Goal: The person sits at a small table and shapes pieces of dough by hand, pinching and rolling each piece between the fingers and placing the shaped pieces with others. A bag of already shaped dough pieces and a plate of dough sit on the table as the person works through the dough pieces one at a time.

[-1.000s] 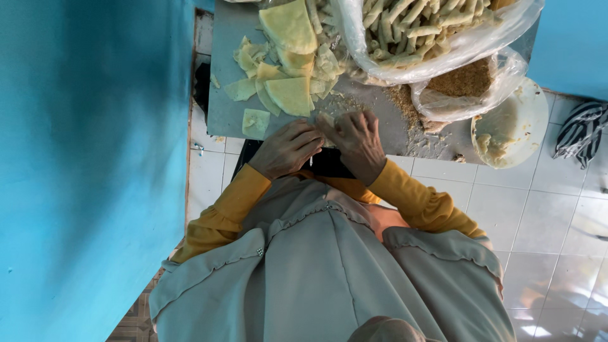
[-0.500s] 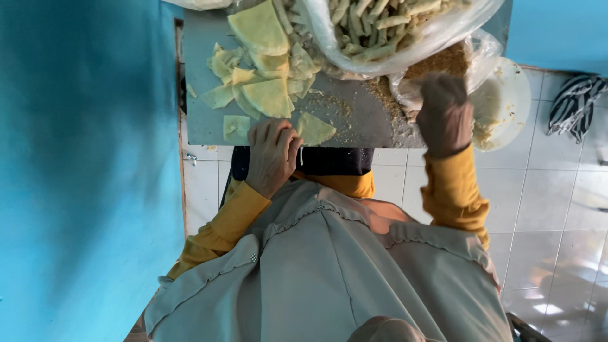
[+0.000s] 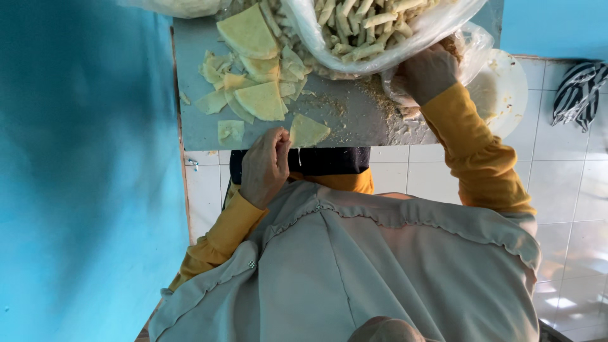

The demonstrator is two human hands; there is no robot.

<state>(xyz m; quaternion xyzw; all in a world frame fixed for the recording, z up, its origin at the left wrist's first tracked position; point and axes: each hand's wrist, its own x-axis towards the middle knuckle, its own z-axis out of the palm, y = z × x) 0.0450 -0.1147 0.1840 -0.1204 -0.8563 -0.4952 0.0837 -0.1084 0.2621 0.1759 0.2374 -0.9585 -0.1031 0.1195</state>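
Observation:
My left hand (image 3: 266, 168) rests at the near edge of the grey table (image 3: 354, 120), its fingertips pinching a corner of a pale yellow triangular dough sheet (image 3: 308, 132). More cut dough sheets (image 3: 253, 76) lie in a loose pile further back on the left. My right hand (image 3: 429, 71) is stretched out to a small clear plastic bag of brown crumbs (image 3: 468, 47) at the right end of the table, with the fingers curled down into it and hidden. Both arms wear yellow sleeves.
A large clear bag of pale rolled sticks (image 3: 373, 28) lies across the back of the table. A white plate (image 3: 503, 95) sits at the right edge. A blue wall (image 3: 82, 171) stands on the left, white floor tiles (image 3: 570, 190) show on the right, with a striped cloth (image 3: 579, 88).
My right hand left the dough by my left hand and moved up and right to the crumb bag. My left hand stayed at the table edge on the triangular sheet.

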